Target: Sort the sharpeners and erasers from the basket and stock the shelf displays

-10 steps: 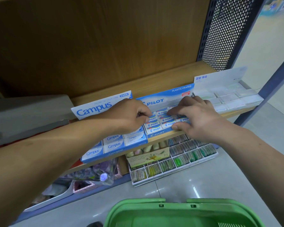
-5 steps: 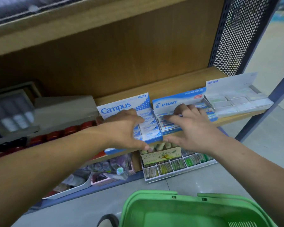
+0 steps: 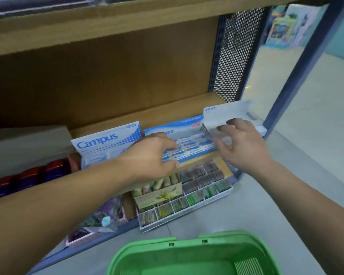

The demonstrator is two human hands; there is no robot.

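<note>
As the left hand [image 3: 149,155] covers the Pilot box [image 3: 187,125], a basket [image 3: 145,248] sits below

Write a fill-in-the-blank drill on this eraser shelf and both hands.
1. The basket at the bottom of the view is ____.
2. The leftmost blue display box reads ____.
3. The right hand is over the ____ display box, rightmost on the shelf.
4. The left hand is at the blue box in the ____ of the three.
Missing words: green; Campus; white; middle.

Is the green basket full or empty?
Looks empty: the green basket shows only its bare green floor, though its near part is cut off.
</note>
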